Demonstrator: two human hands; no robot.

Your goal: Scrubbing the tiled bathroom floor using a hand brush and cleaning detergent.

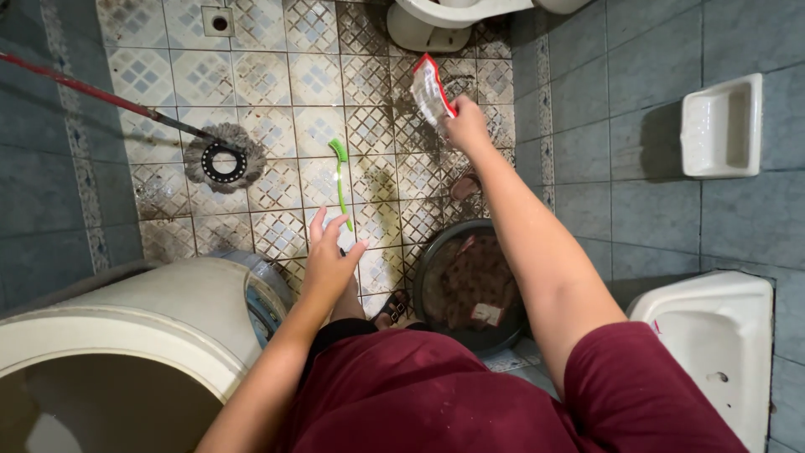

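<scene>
My right hand [466,126] is stretched out over the tiled floor and grips a small red and clear plastic packet [431,91], held tilted above the dirty tiles near the toilet base. My left hand [329,262] hangs lower with fingers spread and holds nothing; it is above the floor next to a green long-handled brush [340,178] that lies on the tiles. A dark round basin [429,267] with brownish water and cloth sits on the floor under my right forearm.
A mop [223,161] with a red handle rests on the floor at left. A white washing machine tub [151,319] stands at lower left. A white toilet [436,18] is at the top, a sink [713,335] at lower right, a wall soap dish [719,126] at right.
</scene>
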